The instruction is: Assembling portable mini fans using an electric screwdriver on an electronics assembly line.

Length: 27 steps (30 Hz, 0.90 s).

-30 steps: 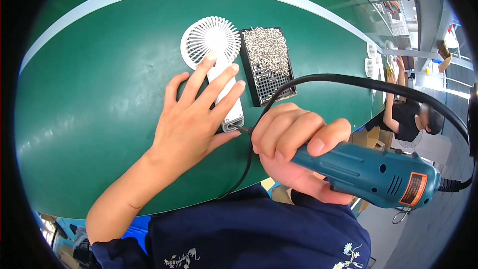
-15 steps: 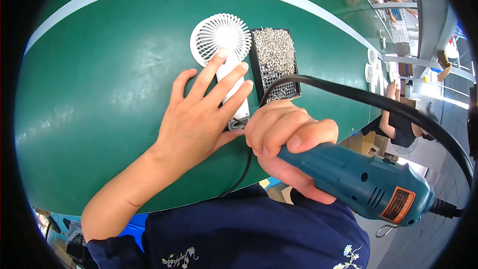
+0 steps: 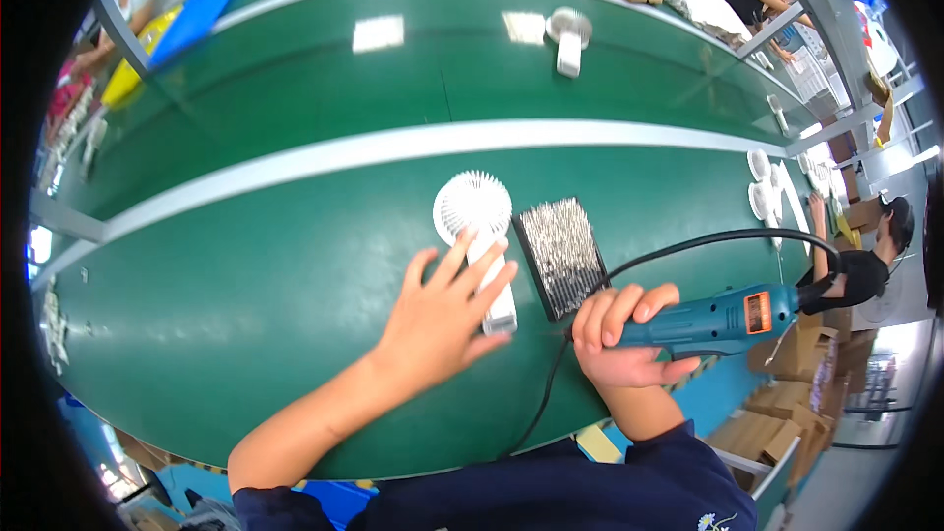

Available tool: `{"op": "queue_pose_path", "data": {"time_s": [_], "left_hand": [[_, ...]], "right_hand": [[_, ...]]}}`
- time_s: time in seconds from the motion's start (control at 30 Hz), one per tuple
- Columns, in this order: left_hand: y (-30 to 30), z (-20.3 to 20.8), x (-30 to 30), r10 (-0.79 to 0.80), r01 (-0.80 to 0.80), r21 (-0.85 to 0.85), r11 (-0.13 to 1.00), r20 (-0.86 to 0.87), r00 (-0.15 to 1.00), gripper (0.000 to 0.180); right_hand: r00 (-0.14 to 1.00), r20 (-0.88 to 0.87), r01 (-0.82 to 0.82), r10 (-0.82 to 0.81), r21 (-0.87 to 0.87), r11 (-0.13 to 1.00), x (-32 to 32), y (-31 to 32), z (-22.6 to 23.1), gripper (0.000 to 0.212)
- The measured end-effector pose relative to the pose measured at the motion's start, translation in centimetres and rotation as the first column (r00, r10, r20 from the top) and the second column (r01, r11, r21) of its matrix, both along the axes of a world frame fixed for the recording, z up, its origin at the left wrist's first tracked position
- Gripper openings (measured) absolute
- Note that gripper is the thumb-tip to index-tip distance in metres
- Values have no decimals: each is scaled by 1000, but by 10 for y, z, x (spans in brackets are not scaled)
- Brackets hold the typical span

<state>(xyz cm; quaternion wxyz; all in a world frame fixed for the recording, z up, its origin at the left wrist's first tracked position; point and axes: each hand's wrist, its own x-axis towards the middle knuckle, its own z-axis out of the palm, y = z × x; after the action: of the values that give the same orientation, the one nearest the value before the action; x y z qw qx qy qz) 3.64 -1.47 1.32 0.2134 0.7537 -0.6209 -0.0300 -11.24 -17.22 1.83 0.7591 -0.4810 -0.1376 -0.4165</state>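
Note:
A white handheld fan (image 3: 473,206) lies on the green bench, round head away from me and handle toward me. My left hand (image 3: 442,310) rests over the handle with its fingers spread, the fingertips on the handle and near the head. My right hand (image 3: 626,334) is wrapped round a teal electric screwdriver (image 3: 723,321) with a black cord. Its front end points left, toward the space between the fan's handle and a black tray (image 3: 557,307). Small silvery screws (image 3: 562,241) fill much of that tray; motion blurs them. The screwdriver's tip is hard to make out.
The screwdriver's black cord (image 3: 728,236) arches over the bench on the right. Another white fan (image 3: 568,39) lies beyond the pale rail (image 3: 442,141). More white fans (image 3: 759,199) sit at the right, close to a person in black (image 3: 854,280). Cardboard boxes (image 3: 777,413) stand below right.
The screwdriver has moved off the fan handle's near end to the right, beside the screw tray. My left hand stays over the fan. The view has shifted, showing more of the bench's far side.

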Motion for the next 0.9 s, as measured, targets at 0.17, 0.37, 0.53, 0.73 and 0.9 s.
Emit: {"op": "queue_pose_path", "data": {"time_s": [0.17, 0.37, 0.53, 0.73, 0.9], "left_hand": [[-39, 36, 71, 241, -219, -278, 935, 48, 969, 75], [-36, 15, 50, 54, -46, -193, 980, 37, 998, 53], [-13, -16, 76, 204, -205, -160, 966, -21, 979, 46], [1, -18, 73, 228, -246, -172, 954, -118, 966, 40], [2, -19, 75, 228, -240, -167, 956, -91, 969, 39]], "right_hand": [[1000, -5, -15, 15, 18, 1000, 0, 3, 0, 68], [999, -6, -46, 46, 28, 999, 9, 8, -7, 68], [989, -22, -146, 147, 8, 989, 5, 17, -33, 69], [980, -94, -193, 173, -282, 940, 2, 25, -64, 59], [990, -103, -134, 98, -441, 887, 7, 31, -55, 79]]}}
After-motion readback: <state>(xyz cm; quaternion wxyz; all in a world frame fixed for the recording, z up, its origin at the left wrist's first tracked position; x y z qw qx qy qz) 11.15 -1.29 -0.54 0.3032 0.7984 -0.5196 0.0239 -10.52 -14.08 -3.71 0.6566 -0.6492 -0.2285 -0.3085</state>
